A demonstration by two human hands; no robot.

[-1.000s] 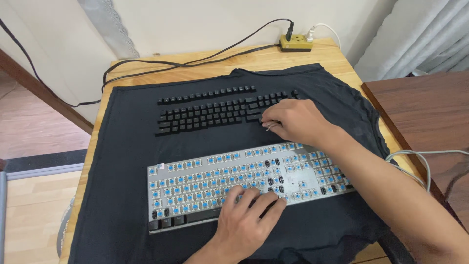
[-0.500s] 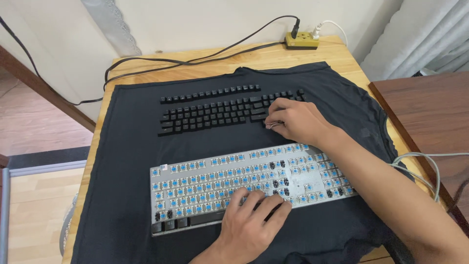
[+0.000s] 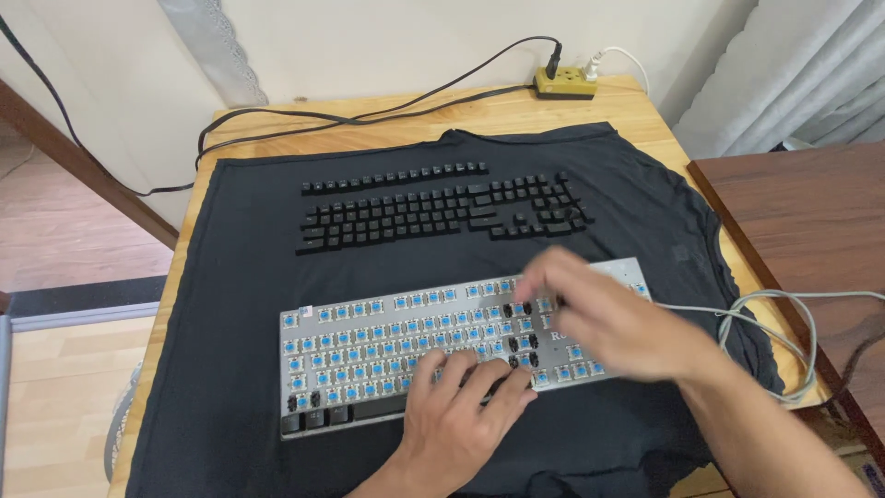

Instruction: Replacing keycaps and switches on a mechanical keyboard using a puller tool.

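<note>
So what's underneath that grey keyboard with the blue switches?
The keyboard lies on a black cloth spread over a wooden table. The table surface directly beneath is hidden by the cloth.

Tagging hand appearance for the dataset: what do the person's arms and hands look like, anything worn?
Both the left hand and right hand are bare: no gloves, rings or watch visible. Forearms are bare too, with no sleeves in frame. The right hand is motion-blurred, so fine detail there can't be told.
</note>
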